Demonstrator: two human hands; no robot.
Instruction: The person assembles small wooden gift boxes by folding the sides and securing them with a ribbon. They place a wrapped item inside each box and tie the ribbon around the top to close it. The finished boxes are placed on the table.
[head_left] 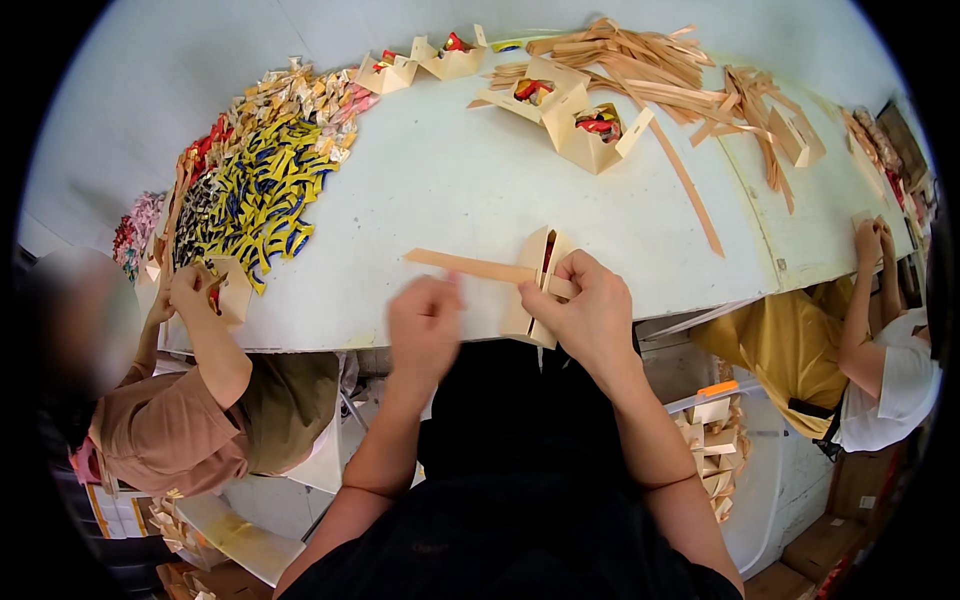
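Box (pixel 517 318): held at frame centre in the right hand (pixel 590 305); judged light, crushable, best pinched by its edges
Strip (pixel 475 266): judged bendable, best taken near its free end
Left hand (pixel 424 325): blurred, grip cannot be told

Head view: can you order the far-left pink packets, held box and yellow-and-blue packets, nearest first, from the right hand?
1. Held box: in the right hand.
2. Yellow-and-blue packets: left.
3. Pink packets: beyond those, far left.

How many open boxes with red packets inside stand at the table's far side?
4: two back-left boxes and two nearer boxes beside the brown strips. The right-hand box may hide its contents.
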